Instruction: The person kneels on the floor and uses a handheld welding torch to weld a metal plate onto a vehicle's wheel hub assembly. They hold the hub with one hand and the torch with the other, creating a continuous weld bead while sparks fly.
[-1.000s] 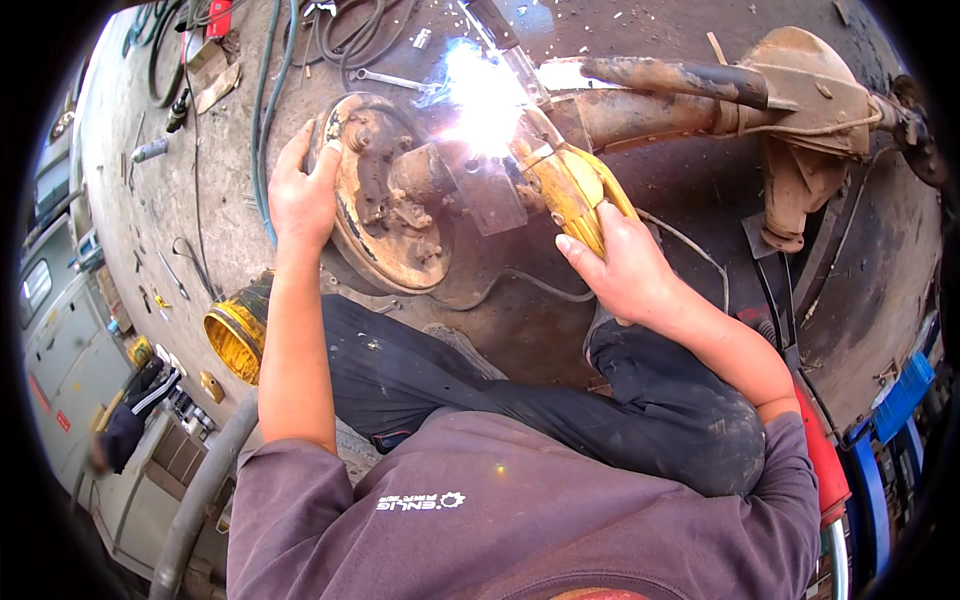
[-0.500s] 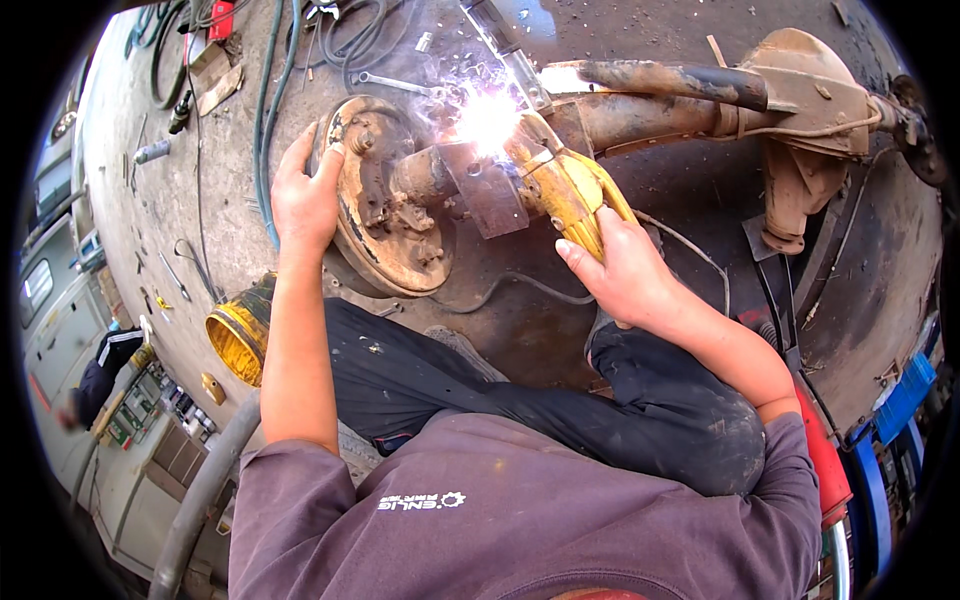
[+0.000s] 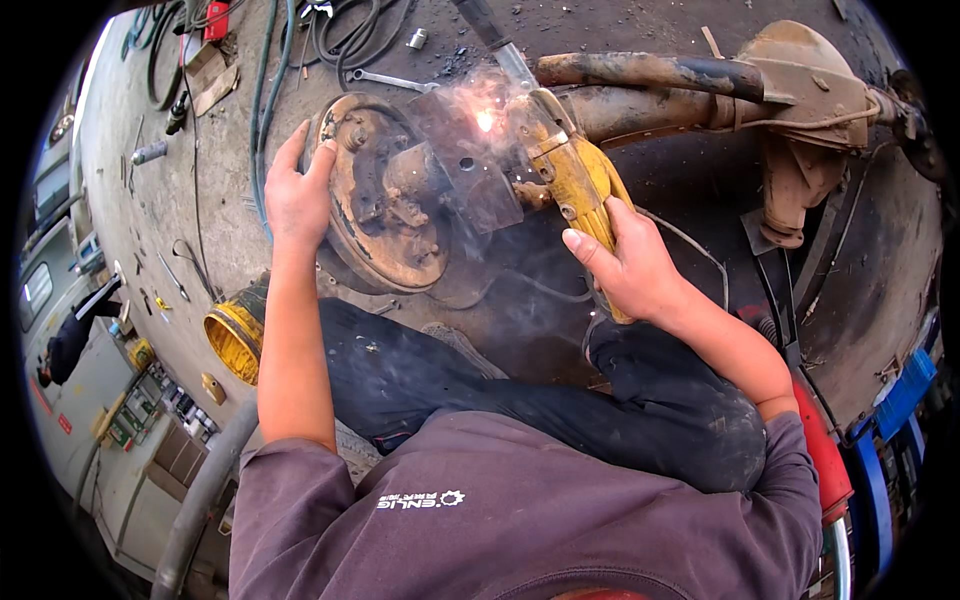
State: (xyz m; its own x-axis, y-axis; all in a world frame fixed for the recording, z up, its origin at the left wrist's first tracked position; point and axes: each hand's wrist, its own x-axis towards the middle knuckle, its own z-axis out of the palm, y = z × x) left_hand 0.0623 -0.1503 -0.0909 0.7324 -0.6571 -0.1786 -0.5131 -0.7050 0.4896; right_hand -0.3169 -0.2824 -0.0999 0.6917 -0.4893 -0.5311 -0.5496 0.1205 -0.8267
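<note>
My left hand point(image 3: 300, 190) is wrapped over the left rim of a rusty brake drum point(image 3: 385, 245) at the end of an axle, thumb on its face. My right hand point(image 3: 635, 262) is closed around a yellow welding electrode holder point(image 3: 572, 165), which points up and away from me. Just left of the holder's head glows a small orange spot point(image 3: 485, 120), with sparks and smoke about it. A flat steel plate point(image 3: 468, 170) with a hole stands between drum and holder. The smoke and the holder hide the joint behind them, and any electrode is not discernible.
The rusty axle housing point(image 3: 640, 115) runs off to the right. A wrench point(image 3: 392, 80) and coiled cables point(image 3: 350, 40) lie on the far floor. A yellow-lined bucket point(image 3: 235, 340) sits left of my leg, a red jack-like part point(image 3: 822, 440) at right. Another person point(image 3: 70, 340) is at far left.
The bright white arc has shrunk to a small orange glow, and smoke has spread. My right hand and the electrode holder have shifted slightly right. My left hand stays on the drum rim.
</note>
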